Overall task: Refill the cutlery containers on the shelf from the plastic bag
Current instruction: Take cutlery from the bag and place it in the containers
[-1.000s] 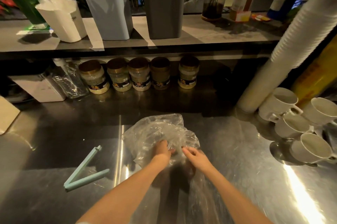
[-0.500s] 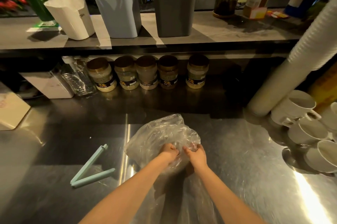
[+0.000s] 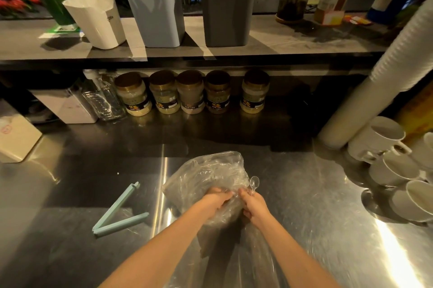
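A crumpled clear plastic bag (image 3: 203, 175) lies on the steel counter in front of me. My left hand (image 3: 214, 202) grips the bag's near side. My right hand (image 3: 254, 205) pinches a clear plastic spoon (image 3: 253, 183), its bowl sticking up beside the bag. On the shelf above stand a light blue cutlery container (image 3: 155, 6), a dark grey cutlery container (image 3: 228, 8) and a white container (image 3: 98, 20). Dark utensil handles stick out of the blue and grey ones.
A pale green bag clip (image 3: 117, 215) lies open on the counter (image 3: 304, 194) to the left. Several jars (image 3: 191, 93) line the back under the shelf. White mugs (image 3: 393, 165) and a tall stack of white cups (image 3: 384, 81) crowd the right side.
The camera has shifted closer and to the left. My right hand has drawn a clear spoon out of the bag; before, both hands were only gripping the plastic.
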Demonstrator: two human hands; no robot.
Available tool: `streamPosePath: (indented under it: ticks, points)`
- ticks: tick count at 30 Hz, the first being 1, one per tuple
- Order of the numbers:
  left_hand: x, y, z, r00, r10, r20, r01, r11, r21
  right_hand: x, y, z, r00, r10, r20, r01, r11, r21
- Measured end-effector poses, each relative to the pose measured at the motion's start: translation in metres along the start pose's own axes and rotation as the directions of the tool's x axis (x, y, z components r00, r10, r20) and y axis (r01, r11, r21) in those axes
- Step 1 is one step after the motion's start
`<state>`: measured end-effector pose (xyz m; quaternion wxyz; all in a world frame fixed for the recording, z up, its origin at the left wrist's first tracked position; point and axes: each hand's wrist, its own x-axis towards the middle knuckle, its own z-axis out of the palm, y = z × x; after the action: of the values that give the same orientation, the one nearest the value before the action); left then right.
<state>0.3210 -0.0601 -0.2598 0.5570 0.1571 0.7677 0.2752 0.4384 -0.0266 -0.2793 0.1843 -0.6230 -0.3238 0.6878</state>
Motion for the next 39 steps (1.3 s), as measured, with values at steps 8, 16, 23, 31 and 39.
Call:
streamPosePath:
  ticks: [8, 16, 23, 31, 39]
  points:
    - [-0.016, 0.024, -0.036, 0.874, -0.025, 0.486, 0.336, 0.754, -0.565, -0.006, -0.004, -0.007, 0.959, -0.255, -0.124, 0.259, 0.966, 0.014]
    - [-0.041, 0.027, -0.060, 0.750, -0.185, 0.636, 0.337, 0.933, -0.126, -0.019, -0.011, -0.014, 0.958, -0.284, -0.036, 0.286, 0.950, 0.123]
    - [-0.078, 0.023, -0.087, 0.632, 0.013, 0.775, -0.149, 0.983, 0.105, -0.032, -0.032, -0.034, 0.892, -0.453, -0.013, 0.449, 0.881, 0.150]
    - [-0.099, 0.035, -0.072, 0.687, 0.349, 0.637, -0.315, 0.933, -0.172, -0.073, -0.042, -0.019, 0.739, -0.660, -0.133, 0.667, 0.745, 0.010]
    - [-0.112, 0.033, -0.055, 0.687, 0.497, 0.530, -0.401, 0.868, -0.294, -0.115, -0.044, -0.013, 0.509, -0.817, -0.272, 0.811, 0.561, -0.167]
